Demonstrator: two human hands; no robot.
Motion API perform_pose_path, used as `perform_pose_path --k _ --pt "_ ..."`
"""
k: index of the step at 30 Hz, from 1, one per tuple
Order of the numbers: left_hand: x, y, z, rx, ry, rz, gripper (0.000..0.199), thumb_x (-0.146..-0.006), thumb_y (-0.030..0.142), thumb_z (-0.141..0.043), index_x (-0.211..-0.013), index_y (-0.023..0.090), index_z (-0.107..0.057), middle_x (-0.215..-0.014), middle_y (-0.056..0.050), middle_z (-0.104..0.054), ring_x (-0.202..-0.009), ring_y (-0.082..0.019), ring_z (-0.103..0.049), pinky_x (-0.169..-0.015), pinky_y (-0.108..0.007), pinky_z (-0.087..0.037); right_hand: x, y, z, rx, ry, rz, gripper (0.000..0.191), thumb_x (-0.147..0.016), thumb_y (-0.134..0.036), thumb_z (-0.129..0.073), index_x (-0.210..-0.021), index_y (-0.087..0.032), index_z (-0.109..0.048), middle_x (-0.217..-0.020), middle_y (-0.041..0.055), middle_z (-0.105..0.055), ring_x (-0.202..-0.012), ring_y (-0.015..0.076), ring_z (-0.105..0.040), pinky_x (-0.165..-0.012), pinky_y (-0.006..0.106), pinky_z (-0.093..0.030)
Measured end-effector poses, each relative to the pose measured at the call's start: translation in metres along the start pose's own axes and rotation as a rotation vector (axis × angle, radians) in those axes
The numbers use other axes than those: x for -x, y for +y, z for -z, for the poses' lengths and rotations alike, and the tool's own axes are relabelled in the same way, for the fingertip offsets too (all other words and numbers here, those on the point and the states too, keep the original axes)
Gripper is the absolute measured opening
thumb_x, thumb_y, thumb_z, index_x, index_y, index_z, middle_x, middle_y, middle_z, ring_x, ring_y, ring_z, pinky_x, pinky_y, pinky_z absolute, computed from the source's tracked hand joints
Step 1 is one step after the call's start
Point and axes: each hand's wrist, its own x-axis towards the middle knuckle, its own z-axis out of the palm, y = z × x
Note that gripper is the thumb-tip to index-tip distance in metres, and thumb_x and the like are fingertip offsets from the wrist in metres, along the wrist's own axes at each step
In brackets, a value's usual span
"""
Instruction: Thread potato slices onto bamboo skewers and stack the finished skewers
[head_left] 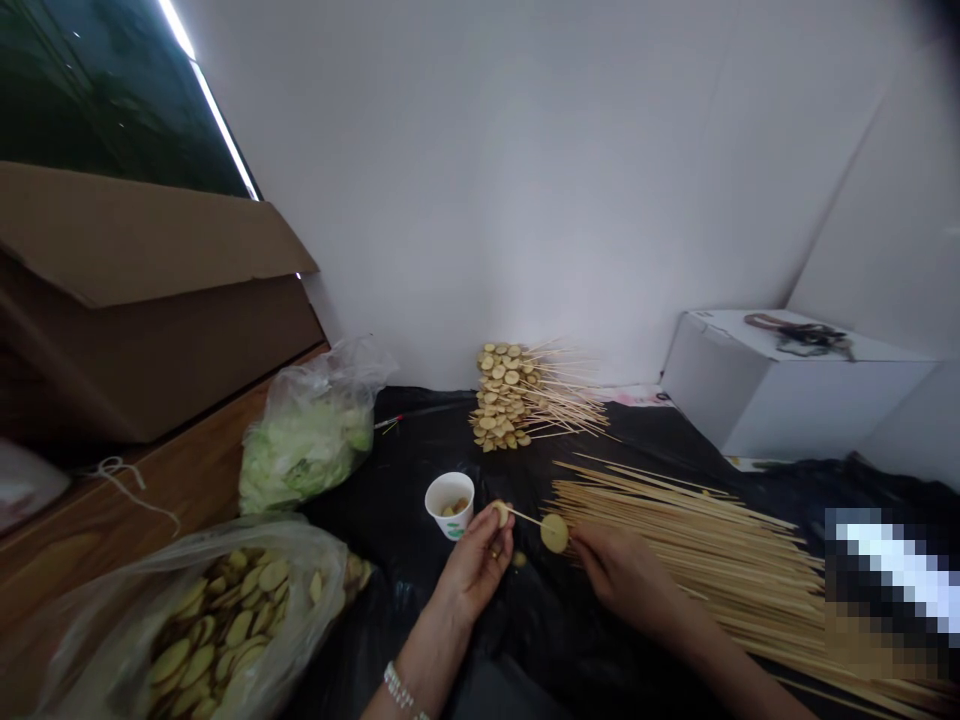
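Observation:
A thin wooden skewer [526,516] runs between my hands, with a round yellow slice [554,533] on it close to my right hand [611,565]. The fingers of my right hand are closed round the skewer beside that slice. My left hand [478,558] pinches another slice [501,514] at the skewer's left end. Just left of my left hand stands a white paper cup [450,505] with some yellowish pieces in it. Many loose skewers [697,530] lie to the right, partly behind my right hand.
Filled skewers [506,390] are piled near the wall. At the left are an open bag of slices [300,640], a bag of green leaves [307,440] and a cardboard box [150,350]. A white box [810,400] stands at the right. Black plastic [405,440] covers the table.

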Motion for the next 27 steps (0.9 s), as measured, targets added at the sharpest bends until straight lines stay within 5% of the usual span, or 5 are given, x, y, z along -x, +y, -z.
perform_pose_path --k 8,27 --pt "0.008 -0.001 -0.005 0.015 -0.065 -0.008 0.013 -0.082 0.006 -0.062 -0.093 0.012 -0.065 -0.095 -0.009 -0.072 -0.086 -0.019 -0.071 -0.068 -0.023 -0.059 -0.002 0.006 0.018 -0.070 0.036 -0.004 0.024 -0.094 -0.023 -0.037 -0.082 -0.021 -0.057 -0.078 0.0021 -0.065 -0.073 0.0172 -0.059 -0.066 0.028 -0.037" --pt "0.003 0.001 -0.004 0.177 0.010 -0.004 0.013 -0.084 0.003 -0.058 -0.092 0.010 -0.065 -0.091 -0.010 -0.072 -0.079 -0.017 -0.071 -0.065 -0.022 -0.060 0.001 0.007 0.015 0.066 -0.034 0.006 0.024 -0.093 -0.022 -0.037 -0.076 -0.021 -0.054 -0.075 0.0021 -0.064 -0.071 0.0185 -0.059 -0.063 0.028 -0.033"
